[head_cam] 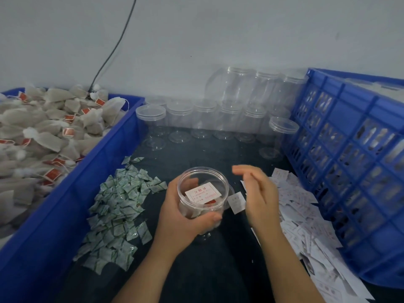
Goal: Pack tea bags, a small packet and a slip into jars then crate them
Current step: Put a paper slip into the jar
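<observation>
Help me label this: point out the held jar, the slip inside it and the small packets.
jar [203, 169], head view, far rim
slip [203, 193], head view, printed face
small packets [118, 202], head view, pile's middle

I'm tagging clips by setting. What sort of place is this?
Probably a small hand-packing workshop: a blue bin heaped with tea bags, rows of empty jars, and loose piles of packets and slips beside a crate.
</observation>
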`<state>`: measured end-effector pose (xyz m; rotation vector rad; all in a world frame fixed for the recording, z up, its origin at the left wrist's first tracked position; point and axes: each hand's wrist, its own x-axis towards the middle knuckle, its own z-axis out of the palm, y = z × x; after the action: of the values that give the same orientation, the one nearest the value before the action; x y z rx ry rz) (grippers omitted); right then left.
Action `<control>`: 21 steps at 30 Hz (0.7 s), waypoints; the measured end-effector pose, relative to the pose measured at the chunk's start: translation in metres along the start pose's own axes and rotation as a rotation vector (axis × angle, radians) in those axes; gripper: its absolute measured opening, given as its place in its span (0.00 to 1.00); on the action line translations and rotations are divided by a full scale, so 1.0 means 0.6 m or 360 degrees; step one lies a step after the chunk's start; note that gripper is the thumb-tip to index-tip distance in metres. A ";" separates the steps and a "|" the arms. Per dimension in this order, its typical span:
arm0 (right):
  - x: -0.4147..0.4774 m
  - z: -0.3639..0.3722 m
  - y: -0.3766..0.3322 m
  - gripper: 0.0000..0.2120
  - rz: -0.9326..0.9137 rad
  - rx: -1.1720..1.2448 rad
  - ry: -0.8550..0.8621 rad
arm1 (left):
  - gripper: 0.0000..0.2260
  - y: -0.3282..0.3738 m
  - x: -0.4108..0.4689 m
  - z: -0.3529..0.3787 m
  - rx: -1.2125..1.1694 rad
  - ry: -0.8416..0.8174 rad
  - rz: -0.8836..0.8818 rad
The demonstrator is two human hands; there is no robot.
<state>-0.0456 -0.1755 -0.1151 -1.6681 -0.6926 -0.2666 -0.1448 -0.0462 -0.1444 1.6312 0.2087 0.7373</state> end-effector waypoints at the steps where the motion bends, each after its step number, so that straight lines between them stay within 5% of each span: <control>1: 0.001 -0.002 0.014 0.13 0.0257 -0.0230 -0.0078 | 0.36 0.000 0.000 -0.001 0.0009 0.0016 -0.0006; 4: -0.006 0.001 0.050 0.19 0.0668 -0.0754 -0.0402 | 0.37 -0.001 0.001 -0.003 0.0021 0.0065 -0.0009; 9: 0.004 0.008 0.054 0.19 0.0710 -0.1160 -0.0239 | 0.37 -0.003 0.000 -0.004 0.0021 0.0077 -0.0008; 13: 0.003 0.008 0.054 0.20 0.0337 -0.1094 -0.0244 | 0.36 -0.003 0.000 -0.002 0.0033 0.0080 0.0004; 18: -0.008 0.029 0.061 0.16 -0.0072 -0.1149 -0.0929 | 0.35 -0.002 0.008 -0.023 0.0082 0.0231 0.0033; 21: -0.009 0.037 0.071 0.09 -0.0152 -0.1175 -0.0849 | 0.33 -0.010 0.015 -0.033 0.0077 0.0301 0.0029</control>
<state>-0.0300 -0.1588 -0.1577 -2.4553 -1.1660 -0.1462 -0.1478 -0.0238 -0.1464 1.6106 0.3495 0.9073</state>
